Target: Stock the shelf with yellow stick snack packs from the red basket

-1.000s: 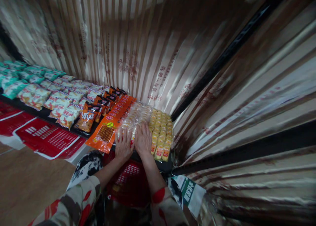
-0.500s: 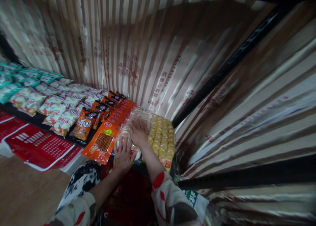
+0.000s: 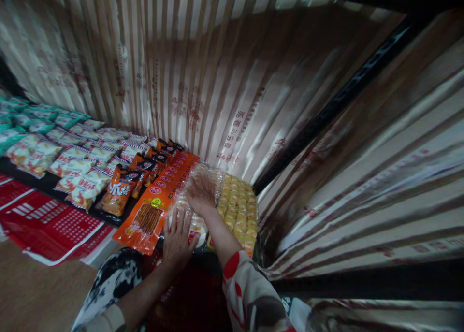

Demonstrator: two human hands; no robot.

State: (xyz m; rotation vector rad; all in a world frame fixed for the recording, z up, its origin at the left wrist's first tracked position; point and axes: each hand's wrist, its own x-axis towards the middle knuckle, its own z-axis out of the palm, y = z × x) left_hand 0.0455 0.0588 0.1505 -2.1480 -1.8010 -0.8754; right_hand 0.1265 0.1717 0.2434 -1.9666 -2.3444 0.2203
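My left hand lies flat with fingers spread on the near end of a row of clear-wrapped pale snack packs. Farther back on the same packs rests my right hand, fingers stretched out, palm down. Neither hand grips anything. To the left of the packs lies a row of overlapping orange snack packets showing brown sticks on the front one. On their right sits a block of yellow wrapped snacks in clear plastic. Part of the pale packs is hidden under my hands.
Orange-and-black bags, white snack bags and green bags fill the black shelf leftward. Red baskets stand below its front edge. A striped sheet hangs behind, and a black post slants at the right.
The view has shifted slightly, so the shelf goods sit a little lower and farther left. Both hands stay flat on the pale packs, with little movement over them.
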